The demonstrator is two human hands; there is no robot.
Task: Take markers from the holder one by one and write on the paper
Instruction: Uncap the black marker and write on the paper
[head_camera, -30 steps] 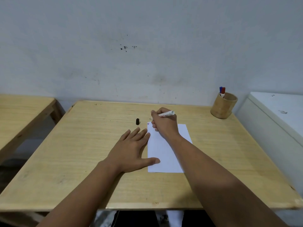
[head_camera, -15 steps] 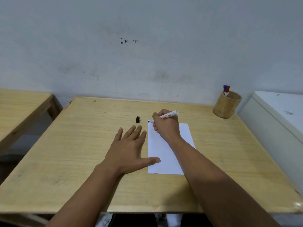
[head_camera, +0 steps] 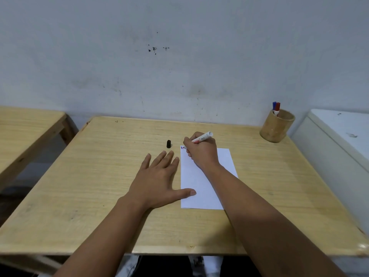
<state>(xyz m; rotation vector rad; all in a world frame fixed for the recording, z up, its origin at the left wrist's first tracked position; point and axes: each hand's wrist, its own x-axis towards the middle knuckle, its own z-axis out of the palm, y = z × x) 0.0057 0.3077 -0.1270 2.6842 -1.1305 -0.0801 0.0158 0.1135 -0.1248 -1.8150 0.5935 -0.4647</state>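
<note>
Writing is the step in hand: the right hand (head_camera: 201, 150) is clenched around a white marker (head_camera: 201, 138), its tip down at the top left corner of the paper (head_camera: 201, 188), where small blue and red marks (head_camera: 182, 147) already show. The left hand (head_camera: 157, 180) lies flat and released on the table (head_camera: 99, 176), fingers spread, thumb resting on the sheet's left edge to pin it. A black cap (head_camera: 168, 143) stands just beside the sheet (presumably this marker's). Near the far right corner sits the wooden holder (head_camera: 277, 125), well apart from the paper, with a blue marker (head_camera: 274, 105) and a red marker (head_camera: 277, 106) poking out. Next, I would judge, comes finishing the stroke, recapping, and a long reach to the holder.
</note>
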